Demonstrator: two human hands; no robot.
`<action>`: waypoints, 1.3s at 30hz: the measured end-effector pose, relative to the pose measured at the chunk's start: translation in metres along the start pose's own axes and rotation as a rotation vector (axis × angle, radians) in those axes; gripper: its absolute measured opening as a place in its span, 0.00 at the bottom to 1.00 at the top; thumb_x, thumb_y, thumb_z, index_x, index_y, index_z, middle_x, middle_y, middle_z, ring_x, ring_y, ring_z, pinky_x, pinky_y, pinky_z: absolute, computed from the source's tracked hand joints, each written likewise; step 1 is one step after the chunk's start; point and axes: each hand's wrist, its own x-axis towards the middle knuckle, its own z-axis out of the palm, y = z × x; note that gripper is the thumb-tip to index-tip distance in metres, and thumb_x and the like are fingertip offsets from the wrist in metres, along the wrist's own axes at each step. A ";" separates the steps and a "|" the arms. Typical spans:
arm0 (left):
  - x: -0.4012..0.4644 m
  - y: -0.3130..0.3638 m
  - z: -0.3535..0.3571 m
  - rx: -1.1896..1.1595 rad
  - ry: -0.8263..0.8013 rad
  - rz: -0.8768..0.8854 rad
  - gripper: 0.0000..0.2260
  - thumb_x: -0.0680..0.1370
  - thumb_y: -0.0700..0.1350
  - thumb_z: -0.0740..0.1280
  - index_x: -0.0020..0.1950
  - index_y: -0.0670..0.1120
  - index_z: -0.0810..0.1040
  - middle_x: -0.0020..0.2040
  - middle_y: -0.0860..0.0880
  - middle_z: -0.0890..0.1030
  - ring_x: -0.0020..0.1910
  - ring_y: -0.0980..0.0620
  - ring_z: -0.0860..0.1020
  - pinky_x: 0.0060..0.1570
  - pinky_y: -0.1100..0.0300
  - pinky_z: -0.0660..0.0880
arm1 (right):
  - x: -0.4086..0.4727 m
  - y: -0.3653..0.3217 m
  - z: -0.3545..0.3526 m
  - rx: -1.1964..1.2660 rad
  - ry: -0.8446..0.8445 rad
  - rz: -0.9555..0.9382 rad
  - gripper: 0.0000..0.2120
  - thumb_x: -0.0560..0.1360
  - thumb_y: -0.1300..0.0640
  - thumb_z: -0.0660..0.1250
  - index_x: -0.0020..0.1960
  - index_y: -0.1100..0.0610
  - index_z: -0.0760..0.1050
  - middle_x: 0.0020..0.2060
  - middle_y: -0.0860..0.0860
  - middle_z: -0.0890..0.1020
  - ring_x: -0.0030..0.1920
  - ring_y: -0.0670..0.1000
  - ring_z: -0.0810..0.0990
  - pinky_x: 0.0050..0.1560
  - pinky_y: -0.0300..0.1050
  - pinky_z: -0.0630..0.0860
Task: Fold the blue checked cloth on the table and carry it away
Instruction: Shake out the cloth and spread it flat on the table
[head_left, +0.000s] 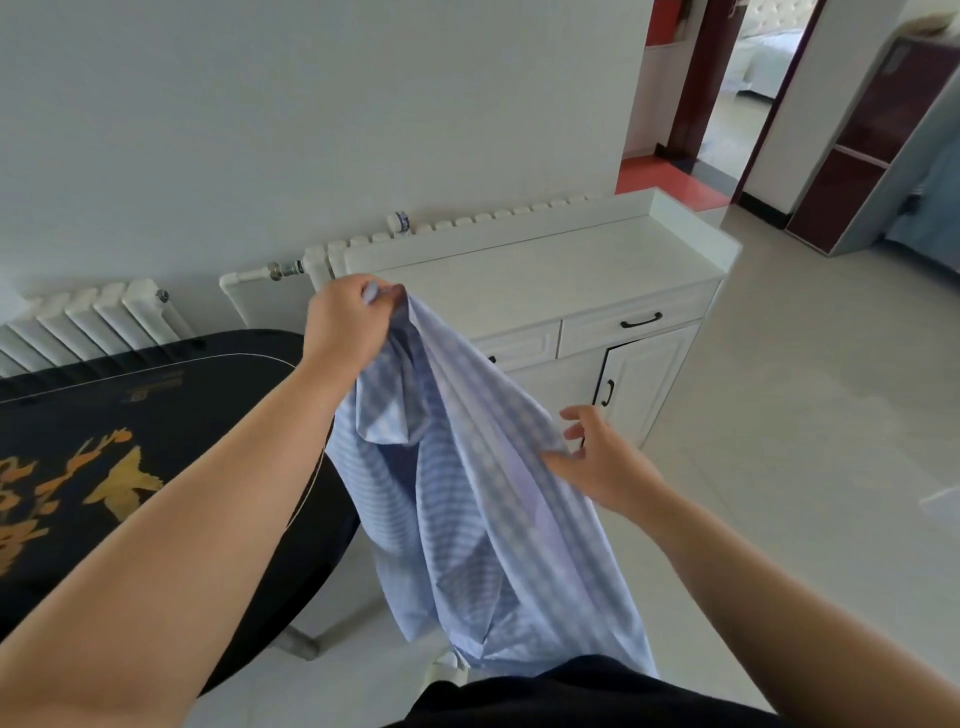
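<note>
Blue checked cloth (467, 499) hanging in mid-air, clear of the black surface (104, 441) at left. Left hand (345, 322) pinches its bunched top; right hand (597, 462), fingers spread, touches its side edge. White cabinet (571, 291) behind.

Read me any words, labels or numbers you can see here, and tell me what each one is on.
Nothing here can be read with certainty.
Black table: large gold characters on the top, cut off at the picture's edge and not legible.
Black table: a small gold mark near its far rim, too small and blurred to read.
Radiator pipe: a small blue and white tag, too small to read.
Blue checked cloth, held up by the left hand: no print or label visible.
</note>
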 end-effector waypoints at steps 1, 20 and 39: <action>0.001 0.001 -0.001 -0.022 0.033 -0.023 0.15 0.79 0.47 0.64 0.42 0.36 0.79 0.37 0.52 0.79 0.37 0.53 0.77 0.37 0.62 0.70 | -0.006 0.000 0.005 -0.036 0.029 -0.004 0.34 0.70 0.40 0.68 0.70 0.48 0.58 0.62 0.48 0.71 0.54 0.51 0.78 0.51 0.50 0.77; 0.047 -0.023 0.010 -0.385 0.337 -0.252 0.20 0.74 0.46 0.64 0.28 0.50 0.56 0.27 0.54 0.59 0.30 0.55 0.60 0.35 0.61 0.62 | -0.029 0.013 0.090 -0.180 0.157 -0.376 0.09 0.78 0.53 0.62 0.54 0.58 0.73 0.51 0.51 0.76 0.53 0.55 0.77 0.41 0.46 0.71; 0.121 -0.087 0.002 -0.439 0.425 -0.532 0.11 0.76 0.48 0.66 0.35 0.48 0.71 0.36 0.52 0.73 0.32 0.58 0.71 0.37 0.66 0.72 | 0.062 0.017 0.041 -0.713 -0.025 -0.069 0.11 0.78 0.60 0.58 0.60 0.54 0.69 0.44 0.52 0.80 0.48 0.55 0.76 0.62 0.50 0.63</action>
